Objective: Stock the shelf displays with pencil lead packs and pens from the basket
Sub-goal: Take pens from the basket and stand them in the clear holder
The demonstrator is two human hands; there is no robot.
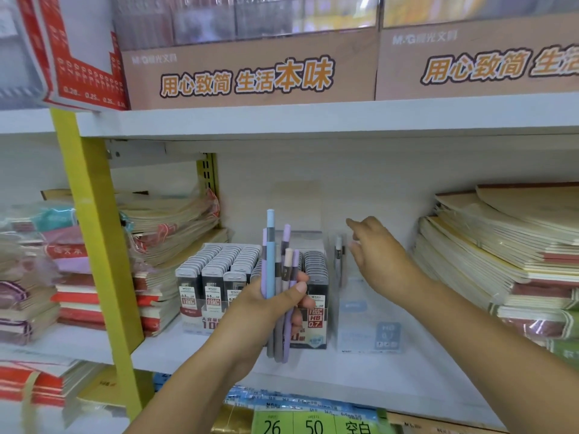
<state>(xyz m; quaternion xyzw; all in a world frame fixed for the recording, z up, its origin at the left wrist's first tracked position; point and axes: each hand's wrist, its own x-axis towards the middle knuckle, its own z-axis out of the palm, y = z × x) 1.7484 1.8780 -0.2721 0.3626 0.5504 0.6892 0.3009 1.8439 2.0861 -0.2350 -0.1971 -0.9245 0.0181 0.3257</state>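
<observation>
My left hand (269,303) grips a bundle of pastel pens (277,277), purple, blue, grey and cream, held upright in front of the shelf. Behind them stands a clear display box of pencil lead packs (216,277), filled in rows with grey-capped packs. To its right is a clear pen display (360,314), nearly empty, with one pen (338,249) standing at its back left. My right hand (380,250) reaches over that clear display with its fingers apart and holds nothing. The basket is out of view.
Stacks of notebooks (507,245) fill the shelf at the right, and more wrapped notebooks (166,220) lie at the left. A yellow shelf post (97,233) stands at the left. Brown cardboard display boxes (250,73) sit on the shelf above. Green price labels (313,424) hang below.
</observation>
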